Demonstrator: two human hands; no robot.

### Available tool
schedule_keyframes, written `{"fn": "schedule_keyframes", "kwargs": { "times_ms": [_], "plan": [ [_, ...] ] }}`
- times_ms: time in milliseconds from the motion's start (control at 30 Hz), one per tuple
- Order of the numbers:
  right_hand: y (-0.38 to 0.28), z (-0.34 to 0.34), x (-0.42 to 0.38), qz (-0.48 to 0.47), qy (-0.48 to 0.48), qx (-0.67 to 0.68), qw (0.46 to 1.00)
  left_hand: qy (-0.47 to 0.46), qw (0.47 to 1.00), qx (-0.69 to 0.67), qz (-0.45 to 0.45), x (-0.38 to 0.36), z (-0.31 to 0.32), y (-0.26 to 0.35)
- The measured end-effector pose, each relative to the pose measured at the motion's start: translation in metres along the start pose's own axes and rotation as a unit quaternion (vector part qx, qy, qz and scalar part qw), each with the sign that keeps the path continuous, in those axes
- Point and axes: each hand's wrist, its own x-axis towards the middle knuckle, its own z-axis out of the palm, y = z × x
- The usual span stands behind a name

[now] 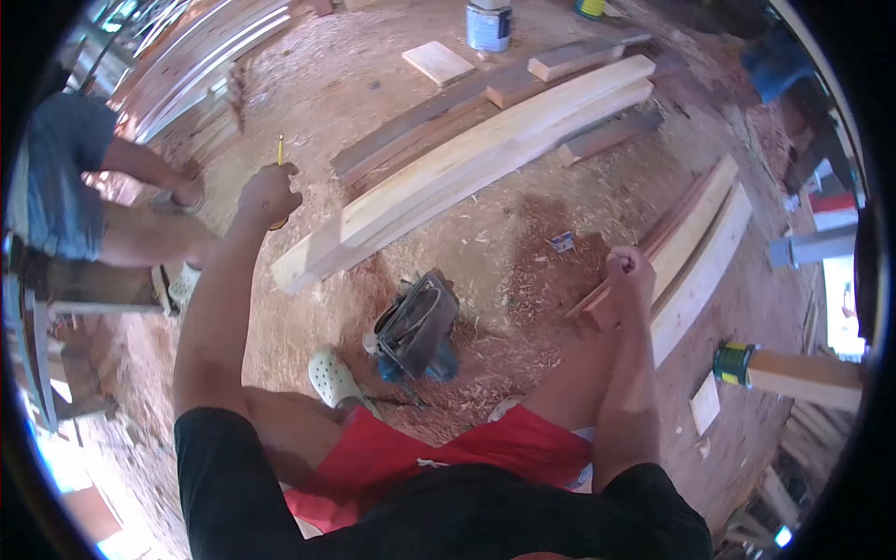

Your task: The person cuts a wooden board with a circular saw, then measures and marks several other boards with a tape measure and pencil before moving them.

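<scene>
My left hand (269, 196) is closed around a yellow pencil (281, 149), which sticks up above the fingers. It is held out in the air, left of a long pale timber (485, 154) lying on the ground. My right hand (631, 273) is curled into a fist beside some planks (693, 229) on the right; whether anything is inside the fist is hidden. Between my legs lies a dark power tool (417, 322) with blue parts and a cable.
Darker timbers (420, 126) and a short offcut (611, 138) lie around the pale timber. Toward the back are a flat wood piece (439, 63) and a paint can (488, 28). Another person's legs (140, 201) are at the left. Shavings cover the ground.
</scene>
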Motion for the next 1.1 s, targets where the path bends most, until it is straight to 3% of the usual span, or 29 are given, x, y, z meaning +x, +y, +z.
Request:
{"fn": "schedule_keyframes", "kwargs": {
  "times_ms": [167,200,300,367,400,467,567,767,900,1100],
  "plan": [
    [-0.016,-0.061,-0.063,0.017,0.065,-0.044,0.997,-0.032,0.998,0.026,0.047,0.103,0.082,-0.023],
    [-0.015,-0.074,-0.079,0.033,0.083,-0.059,0.994,-0.101,0.994,0.034,0.037,0.124,0.092,-0.021],
    [-0.017,-0.111,-0.137,0.103,0.143,-0.077,0.981,-0.063,0.998,-0.007,0.028,0.158,0.134,-0.020],
    [-0.044,-0.121,-0.170,0.161,0.179,-0.051,0.969,-0.012,0.990,0.029,0.138,0.200,0.193,-0.039],
    [-0.058,-0.124,-0.181,0.166,0.183,-0.090,0.965,-0.039,0.992,-0.019,0.120,0.205,0.199,-0.029],
    [-0.084,-0.116,-0.187,0.166,0.175,-0.161,0.957,-0.097,0.987,-0.110,0.064,0.205,0.192,-0.022],
    [-0.115,-0.092,-0.190,0.143,0.146,-0.256,0.945,-0.084,0.985,-0.140,0.051,0.217,0.213,-0.020],
    [-0.144,-0.075,-0.201,0.156,0.118,-0.260,0.946,-0.107,0.983,-0.147,0.035,0.223,0.214,-0.021],
    [-0.135,-0.078,-0.201,0.087,0.123,-0.260,0.954,-0.069,0.987,-0.138,0.045,0.211,0.200,-0.019],
    [-0.154,-0.069,-0.194,0.119,0.125,-0.244,0.954,0.025,0.994,-0.098,0.034,0.184,0.158,-0.011]
  ]
}}
